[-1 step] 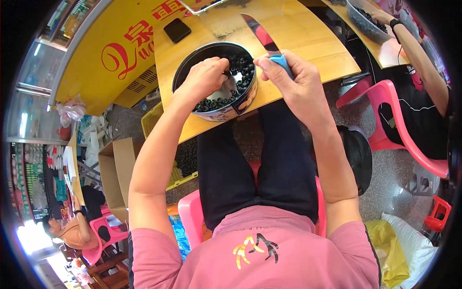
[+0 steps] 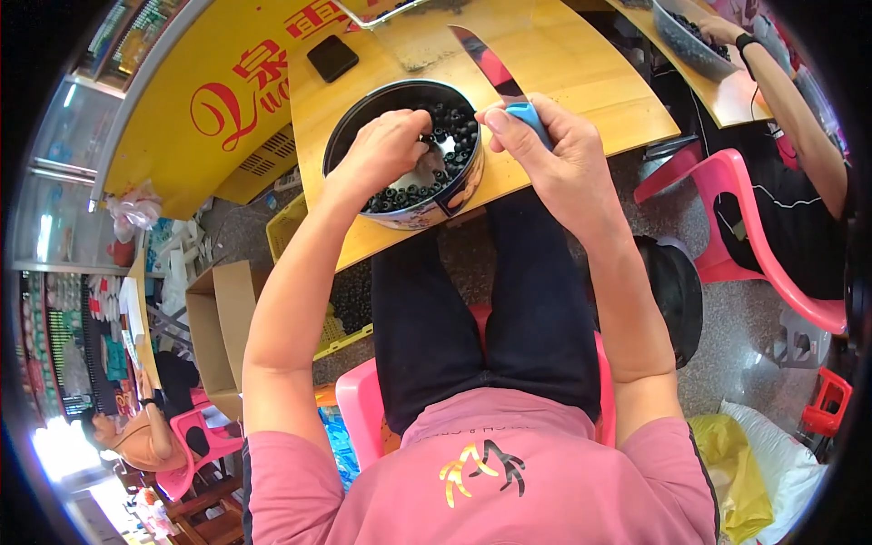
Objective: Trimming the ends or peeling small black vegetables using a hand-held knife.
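A round tin (image 2: pixel 465 188) stands at the near edge of the wooden table, with small black ring-shaped pieces (image 2: pixel 406 196) spread over its shiny bottom. My left hand (image 2: pixel 389 145) reaches inside it, fingers curled together above the pieces. What those fingertips pinch, if anything, is hidden. To the right of the tin, my right hand (image 2: pixel 563 150) is closed round the blue handle of a knife (image 2: pixel 490 65). Its blade points up and to the left, above the table, and carries red reflections.
A black phone (image 2: pixel 333 59) lies on the table (image 2: pixel 581 64) beyond the tin. Below the table's left edge are a yellow crate (image 2: pixel 350 339) and a cardboard box (image 2: pixel 222 318). At right, another person's hand (image 2: pixel 718 32) works in a clear basin (image 2: pixel 686 45) of black pieces.
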Demonstrator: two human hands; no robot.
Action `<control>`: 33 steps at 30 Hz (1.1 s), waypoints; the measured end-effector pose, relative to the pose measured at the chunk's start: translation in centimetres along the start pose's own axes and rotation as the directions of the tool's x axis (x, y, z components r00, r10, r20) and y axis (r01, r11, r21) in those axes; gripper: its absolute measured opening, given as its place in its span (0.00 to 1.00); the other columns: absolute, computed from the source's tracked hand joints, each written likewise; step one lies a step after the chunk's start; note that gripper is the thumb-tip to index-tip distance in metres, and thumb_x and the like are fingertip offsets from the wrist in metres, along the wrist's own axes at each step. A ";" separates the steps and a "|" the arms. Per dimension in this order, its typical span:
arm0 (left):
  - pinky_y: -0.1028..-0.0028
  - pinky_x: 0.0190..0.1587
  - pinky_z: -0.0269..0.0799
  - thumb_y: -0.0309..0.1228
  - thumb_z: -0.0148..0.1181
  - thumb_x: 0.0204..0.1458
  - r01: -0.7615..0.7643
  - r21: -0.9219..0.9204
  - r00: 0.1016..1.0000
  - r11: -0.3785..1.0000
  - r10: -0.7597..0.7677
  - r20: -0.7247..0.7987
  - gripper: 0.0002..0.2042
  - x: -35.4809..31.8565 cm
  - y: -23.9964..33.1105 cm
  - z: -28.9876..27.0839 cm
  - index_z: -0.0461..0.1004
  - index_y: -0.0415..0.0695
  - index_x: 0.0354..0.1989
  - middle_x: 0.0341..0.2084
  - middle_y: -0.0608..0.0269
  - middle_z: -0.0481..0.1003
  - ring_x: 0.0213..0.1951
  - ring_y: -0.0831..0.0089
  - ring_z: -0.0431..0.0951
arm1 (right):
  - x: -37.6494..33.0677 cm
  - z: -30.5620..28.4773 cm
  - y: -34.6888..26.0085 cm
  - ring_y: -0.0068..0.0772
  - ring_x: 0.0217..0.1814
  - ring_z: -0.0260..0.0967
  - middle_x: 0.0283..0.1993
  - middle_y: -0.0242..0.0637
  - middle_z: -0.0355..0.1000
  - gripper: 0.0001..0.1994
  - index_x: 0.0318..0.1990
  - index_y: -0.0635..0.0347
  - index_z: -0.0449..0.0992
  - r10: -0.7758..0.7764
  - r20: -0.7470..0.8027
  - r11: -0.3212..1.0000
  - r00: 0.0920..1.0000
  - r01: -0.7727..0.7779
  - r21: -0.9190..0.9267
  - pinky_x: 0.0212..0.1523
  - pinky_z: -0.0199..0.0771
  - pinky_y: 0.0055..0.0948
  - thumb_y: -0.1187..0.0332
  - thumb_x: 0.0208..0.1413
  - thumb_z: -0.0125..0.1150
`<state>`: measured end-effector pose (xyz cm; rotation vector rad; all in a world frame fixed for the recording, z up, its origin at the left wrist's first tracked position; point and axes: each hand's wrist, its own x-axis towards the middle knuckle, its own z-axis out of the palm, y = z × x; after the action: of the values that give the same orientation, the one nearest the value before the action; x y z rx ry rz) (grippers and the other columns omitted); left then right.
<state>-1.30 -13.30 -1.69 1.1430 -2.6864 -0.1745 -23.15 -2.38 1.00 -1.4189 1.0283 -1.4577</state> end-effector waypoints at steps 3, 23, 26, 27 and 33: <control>0.67 0.39 0.73 0.28 0.61 0.48 0.131 -0.223 0.991 0.966 -0.135 -0.001 0.11 -0.7 1.9 -1.3 0.73 0.37 0.39 0.31 0.53 0.76 0.35 0.61 0.78 | 0.1 -0.2 0.4 0.14 0.36 0.66 0.31 0.27 0.72 0.12 0.40 0.66 0.77 -0.008 -0.003 1.000 1.000 0.008 0.001 0.40 0.65 0.17 0.64 0.61 0.59; 0.82 0.40 0.69 0.19 0.62 0.51 0.037 -0.687 0.937 0.726 -0.264 -0.228 0.09 -7.7 8.4 -4.7 0.75 0.36 0.41 0.33 0.69 0.70 0.35 0.83 0.72 | -1.4 4.3 1.0 0.10 0.20 0.53 0.22 0.19 0.64 0.10 0.42 0.59 0.78 0.244 0.150 0.920 0.958 -0.278 0.275 0.21 0.51 0.15 0.63 0.58 0.63; 0.82 0.39 0.69 0.21 0.63 0.51 0.035 -0.725 0.942 0.688 -0.265 -0.206 0.09 -8.0 8.2 -4.8 0.75 0.37 0.41 0.32 0.69 0.69 0.35 0.84 0.72 | -1.6 4.2 1.0 0.11 0.20 0.55 0.22 0.20 0.64 0.10 0.42 0.59 0.78 0.345 0.255 0.803 0.903 -0.425 0.417 0.22 0.53 0.16 0.63 0.59 0.62; 0.82 0.38 0.68 0.21 0.64 0.51 0.008 -0.718 0.937 0.696 -0.255 -0.237 0.09 -8.1 8.0 -4.7 0.75 0.38 0.40 0.32 0.69 0.69 0.33 0.84 0.71 | -1.6 4.3 0.9 0.11 0.20 0.55 0.22 0.20 0.64 0.10 0.42 0.59 0.78 0.344 0.258 0.805 0.903 -0.425 0.414 0.22 0.53 0.16 0.63 0.59 0.62; 0.81 0.26 0.63 0.24 0.69 0.46 -0.094 -0.629 0.874 0.772 -0.239 -0.424 0.09 -8.3 7.8 -3.6 0.75 0.38 0.34 0.27 0.68 0.69 0.23 0.83 0.66 | -1.7 4.7 0.4 0.11 0.21 0.57 0.23 0.20 0.66 0.11 0.43 0.58 0.77 0.297 0.292 0.856 0.909 -0.389 0.340 0.24 0.56 0.16 0.63 0.58 0.63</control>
<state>-0.19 -2.00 2.02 0.9081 -1.8934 -0.6617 -18.43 -0.94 0.17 -1.0199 0.7441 -1.1232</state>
